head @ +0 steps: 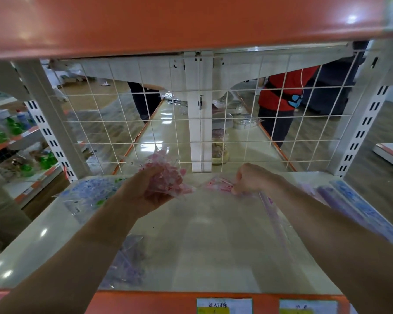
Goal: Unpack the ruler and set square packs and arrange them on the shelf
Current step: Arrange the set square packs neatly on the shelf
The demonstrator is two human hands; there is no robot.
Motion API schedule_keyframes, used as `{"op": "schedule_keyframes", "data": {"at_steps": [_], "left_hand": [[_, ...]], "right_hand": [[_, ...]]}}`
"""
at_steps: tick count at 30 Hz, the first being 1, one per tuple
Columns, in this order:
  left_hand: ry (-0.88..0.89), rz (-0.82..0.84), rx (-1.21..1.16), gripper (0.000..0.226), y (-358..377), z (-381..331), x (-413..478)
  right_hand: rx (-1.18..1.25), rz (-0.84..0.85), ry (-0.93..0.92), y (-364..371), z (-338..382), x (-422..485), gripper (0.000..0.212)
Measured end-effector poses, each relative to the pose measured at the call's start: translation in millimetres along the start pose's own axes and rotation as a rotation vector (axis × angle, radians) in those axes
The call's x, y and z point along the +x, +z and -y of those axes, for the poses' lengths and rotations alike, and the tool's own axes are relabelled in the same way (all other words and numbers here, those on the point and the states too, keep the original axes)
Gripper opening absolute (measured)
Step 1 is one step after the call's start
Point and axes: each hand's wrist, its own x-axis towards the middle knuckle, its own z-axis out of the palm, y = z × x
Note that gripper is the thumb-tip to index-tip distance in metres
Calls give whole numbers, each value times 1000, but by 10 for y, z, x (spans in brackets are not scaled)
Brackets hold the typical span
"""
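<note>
Shelf labels (pixel 224 305) unreadable; left hand (pixel 150 189) grips pink pack (pixel 166 173), right hand (pixel 251 177) pinches another.

pink pack (pixel 166 175): raised, tilted | second pink pack (pixel 220 185): apparently flat on shelf (pixel 202 234)

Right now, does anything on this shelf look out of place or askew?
Mildly. A purple pack lies alone by the front edge of the shelf, away from the long packs at the right.
</note>
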Motion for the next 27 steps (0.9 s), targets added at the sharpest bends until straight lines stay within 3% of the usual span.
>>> {"op": "schedule_keyframes", "data": {"at_steps": [3, 5, 7, 10, 12, 23, 27], "left_hand": [[2, 37, 6, 36, -1, 11, -16], [3, 69, 24, 42, 13, 26, -46], [0, 111, 20, 44, 43, 33, -82], [13, 172, 40, 47, 94, 53, -133], [2, 186, 47, 48, 107, 62, -159], [7, 239, 175, 43, 63, 34, -431], [9, 220, 141, 35, -16, 17, -494]], "right_hand": [[-53, -12, -30, -15, -5, -32, 31], [46, -122, -93, -71, 39, -95, 30], [324, -192, -205, -155, 150, -200, 19], [804, -48, -295, -308, 421, -435, 19], [958, 12, -313, -369, 543, -519, 21], [1091, -61, -380, -475, 772, -626, 9], [1302, -156, -310, -475, 770, -611, 7]]}}
